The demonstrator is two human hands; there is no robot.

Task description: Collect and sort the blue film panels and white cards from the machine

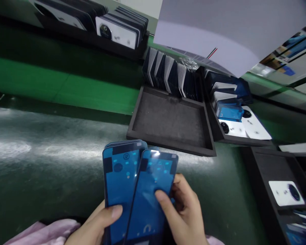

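Note:
My left hand [99,219] grips a stack of phone back covers [119,190], thumb on top and fingers hidden beneath. Their upward side is blue film with dark patches and small cutouts. Another blue-filmed phone back cover [153,190] lies fanned out to the right, overlapping the stack. My right hand [185,211] pinches it by its right edge, with the thumb on its face and the fingers curled behind. Whether it is a single cover or several together, I cannot tell. Both hands are above the dark green table [66,183].
Beyond my hands lies a black foam tray [170,119], with a row of upright covers [168,73] behind it. Right of it, another tray holds blue and white covers [256,124]. A black rack [260,183] stands at far right, white covers [119,32] at back left.

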